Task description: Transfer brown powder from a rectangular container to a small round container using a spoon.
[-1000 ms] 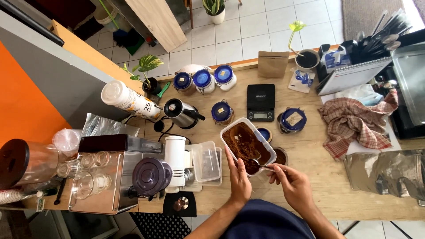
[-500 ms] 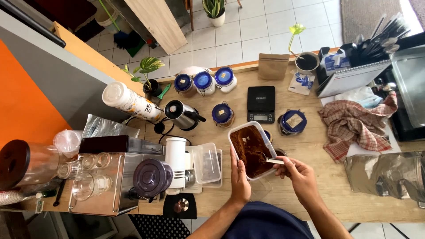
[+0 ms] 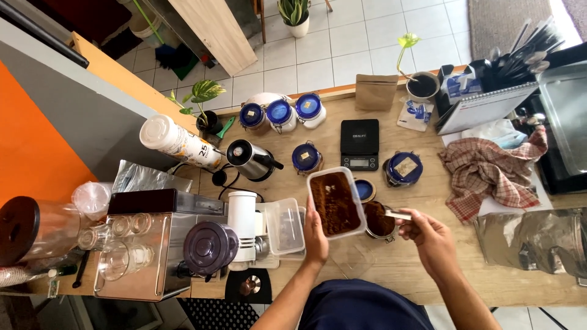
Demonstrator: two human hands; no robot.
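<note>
- Fingers of the left hand (image 3: 316, 235) are clenched round the near end of a clear rectangular plastic container (image 3: 335, 201) filled with brown coffee grounds, held tilted above the wooden table (image 3: 428, 269).
- Far left, a clear cylinder with a dark lid (image 3: 30, 229) lies on its side, with a stack of plastic cups (image 3: 93, 198) beside it.
- A steel box-shaped machine (image 3: 153, 244) carries upturned glasses (image 3: 119, 244) on its top.
- Just right of it stand a purple-lidded grinder (image 3: 211, 247) and a white cylindrical one (image 3: 243, 220).
- An empty clear tub (image 3: 286, 226) sits on the table just left of the left hand.
- Behind these lie a sleeve of paper cups (image 3: 177, 142) on its side and a steel gooseneck kettle (image 3: 251, 160).
- Three blue-lidded jars (image 3: 281, 113) stand in a row at the far edge; another blue-lidded jar (image 3: 306, 157) stands nearer.
- A black digital scale (image 3: 359, 143) lies just beyond the held container, with a brown paper bag (image 3: 376, 91) behind it.
- An open round tin of grounds (image 3: 379, 221) stands just right of the container, beneath the right hand's reach.
- Fingers of the right hand (image 3: 428, 235) pinch what looks like a small metal scoop (image 3: 397, 214) over that tin.
- Further right lie a checked cloth (image 3: 492, 174) and a silver foil bag (image 3: 532, 241).
</note>
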